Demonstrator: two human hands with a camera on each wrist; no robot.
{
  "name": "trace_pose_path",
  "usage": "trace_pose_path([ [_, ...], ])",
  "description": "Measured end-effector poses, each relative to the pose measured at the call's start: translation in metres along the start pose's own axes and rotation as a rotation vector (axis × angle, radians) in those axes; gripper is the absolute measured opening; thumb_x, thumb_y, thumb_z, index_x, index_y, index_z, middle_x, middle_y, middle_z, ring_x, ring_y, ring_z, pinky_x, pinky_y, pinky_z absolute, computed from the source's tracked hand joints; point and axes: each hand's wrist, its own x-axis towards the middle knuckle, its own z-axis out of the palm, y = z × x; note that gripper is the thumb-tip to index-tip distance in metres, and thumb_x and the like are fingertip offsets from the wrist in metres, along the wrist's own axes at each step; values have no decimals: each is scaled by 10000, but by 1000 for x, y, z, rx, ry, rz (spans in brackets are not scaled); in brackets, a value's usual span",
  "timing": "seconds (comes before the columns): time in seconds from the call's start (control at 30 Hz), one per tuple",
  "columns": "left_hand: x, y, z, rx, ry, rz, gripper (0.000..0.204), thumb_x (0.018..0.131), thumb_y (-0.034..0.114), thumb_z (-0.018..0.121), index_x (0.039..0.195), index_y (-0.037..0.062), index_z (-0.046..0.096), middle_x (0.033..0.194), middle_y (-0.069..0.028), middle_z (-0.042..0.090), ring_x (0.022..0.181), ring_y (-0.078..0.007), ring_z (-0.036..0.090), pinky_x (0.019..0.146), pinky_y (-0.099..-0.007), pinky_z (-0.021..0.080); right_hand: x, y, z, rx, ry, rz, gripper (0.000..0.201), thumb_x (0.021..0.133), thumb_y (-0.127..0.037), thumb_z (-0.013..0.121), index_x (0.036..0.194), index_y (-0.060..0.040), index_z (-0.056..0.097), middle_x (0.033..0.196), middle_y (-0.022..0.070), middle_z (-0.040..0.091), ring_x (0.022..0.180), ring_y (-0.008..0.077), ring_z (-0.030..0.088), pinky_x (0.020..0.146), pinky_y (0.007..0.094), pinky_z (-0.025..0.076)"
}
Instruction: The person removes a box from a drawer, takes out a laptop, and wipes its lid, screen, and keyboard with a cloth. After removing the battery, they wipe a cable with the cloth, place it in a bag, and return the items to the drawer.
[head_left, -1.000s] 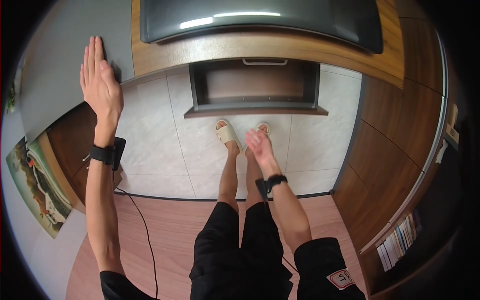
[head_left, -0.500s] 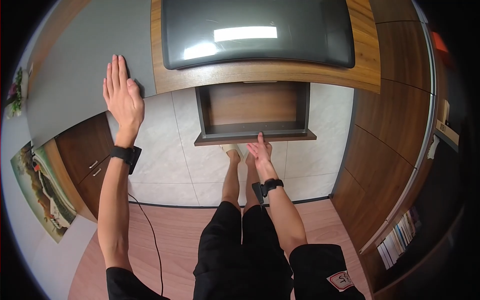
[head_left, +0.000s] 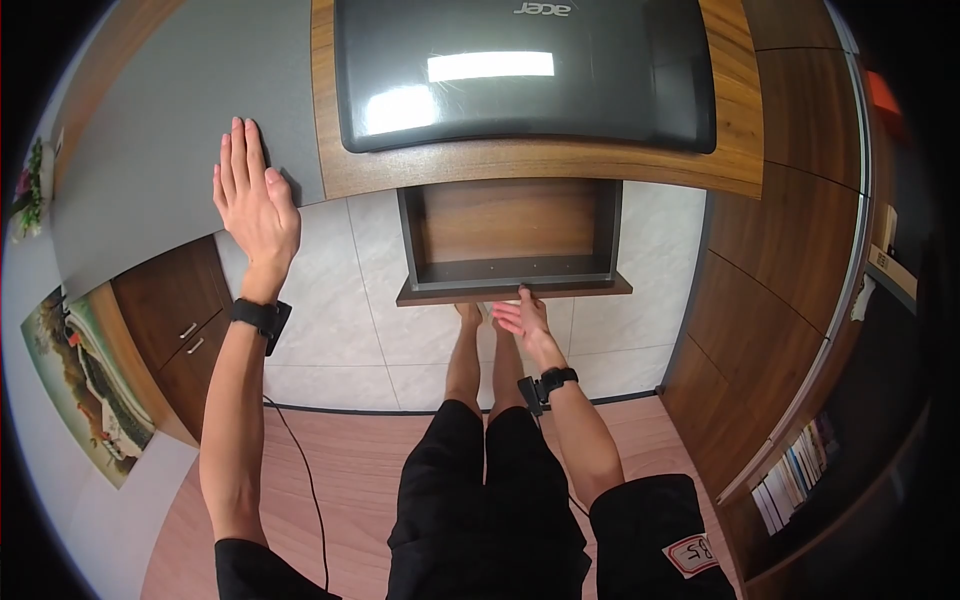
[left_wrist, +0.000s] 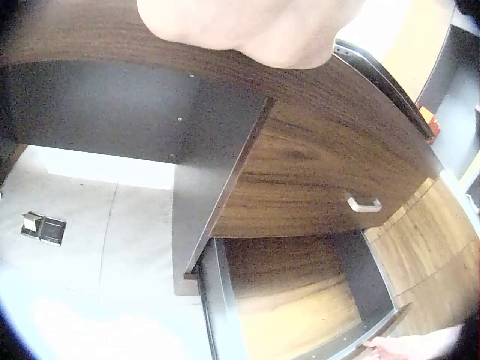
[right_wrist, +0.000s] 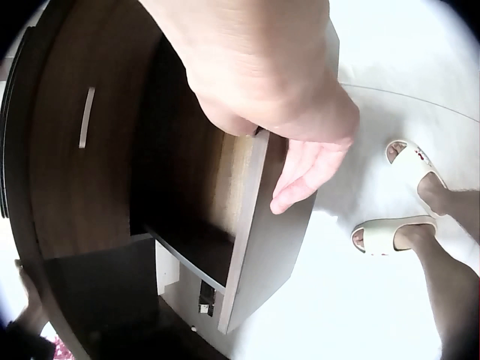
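Note:
In the head view the left hand (head_left: 257, 210) lies with straight fingers on the grey desk surface (head_left: 150, 140), near its front edge. An open, empty drawer (head_left: 508, 228) juts out below the wooden desktop. The right hand (head_left: 528, 320) is at the middle of the drawer's front panel (head_left: 440, 297). In the right wrist view, that hand (right_wrist: 277, 90) has its thumb over the panel's top edge and its fingers on the outer face of the panel (right_wrist: 262, 251). The left wrist view shows part of the left hand (left_wrist: 255, 26) above the cabinet.
A black laptop (head_left: 530, 95), closed, lies on the wooden desktop (head_left: 420, 168). Above the open drawer, another wooden front has a metal handle (left_wrist: 365, 204). Tall wooden cabinets (head_left: 775, 220) stand at the right. The person's legs and slippers (right_wrist: 394, 234) are below the drawer.
The right hand has moved from free air to the drawer's front panel and now grips it. The left hand stays on the grey desk; the head view has shifted to show more of the laptop.

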Motion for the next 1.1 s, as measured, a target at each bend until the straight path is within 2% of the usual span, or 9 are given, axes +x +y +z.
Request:
trace_pose_path([
  [0.13, 1, -1, 1, 0, -6, 0, 615, 981, 271, 293, 1557, 80, 387, 1623, -94, 363, 1505, -274, 310, 1230, -454, 177, -4, -18, -11, -123, -405, 289, 754, 1061, -614, 296, 1148, 52, 638, 1083, 212, 738, 871, 223, 740, 732, 295, 575],
  [0.17, 2, -2, 2, 4, 0, 0, 616, 981, 273, 291, 1556, 79, 389, 1622, -95, 365, 1504, -275, 312, 1229, -454, 179, -13, -33, -5, -193, -433, 132, 618, 1084, -508, 344, 1102, 14, 674, 1036, 178, 748, 791, 188, 715, 702, 284, 560],
  [0.33, 3, -1, 3, -3, 6, 2, 617, 980, 286, 282, 1546, 72, 408, 1610, -105, 385, 1496, -285, 330, 1224, -458, 195, 83, -70, 7, -177, -42, -455, 256, 1050, -191, 506, 998, -30, 698, 872, 77, 716, 778, 144, 694, 676, 294, 555],
  [0.4, 3, -2, 4, -11, 15, 3, 614, 984, 291, 275, 1537, 69, 423, 1600, -110, 400, 1488, -290, 345, 1220, -458, 206, 178, -60, -12, -769, 121, -832, 182, 1005, -114, 529, 969, -28, 686, 838, 64, 702, 774, 137, 688, 679, 321, 555],
  [0.53, 3, -2, 6, -20, 29, 6, 609, 993, 301, 259, 1520, 61, 449, 1584, -120, 424, 1476, -294, 368, 1213, -456, 220, 236, -75, -34, -948, 95, -591, 254, 976, -193, 523, 1026, -19, 700, 950, 165, 734, 905, 295, 711, 776, 431, 553],
  [0.7, 3, -4, 8, -24, 34, -2, 611, 993, 309, 260, 1513, 56, 458, 1577, -122, 433, 1474, -288, 372, 1210, -451, 226, 141, -116, -46, -1230, 563, -320, 387, 958, -324, 528, 1102, -24, 727, 1139, 293, 685, 1134, 467, 625, 962, 507, 514],
  [0.9, 5, 0, 0, -10, 2, -10, 617, 960, 275, 330, 1527, 53, 428, 1598, -122, 397, 1485, -296, 343, 1218, -466, 207, 96, -124, -96, -1186, 558, -340, 414, 941, -335, 572, 1117, 17, 701, 1109, 281, 699, 1102, 461, 651, 969, 493, 525],
  [1.0, 6, 2, -6, -10, -17, -17, 618, 958, 252, 345, 1538, 47, 402, 1609, -123, 375, 1496, -299, 316, 1220, -473, 192, 120, -98, -147, -1082, 341, -330, 314, 975, -244, 532, 1064, 12, 691, 910, 168, 741, 804, 261, 724, 724, 362, 579],
  [1.1, 6, 3, -14, -15, -67, -13, 619, 974, 239, 382, 1560, 44, 350, 1630, -127, 330, 1513, -310, 271, 1226, -484, 168, -2, -130, -106, -814, 140, -326, 250, 987, -160, 493, 1004, 3, 682, 835, 89, 714, 719, 137, 662, 661, 270, 534],
])
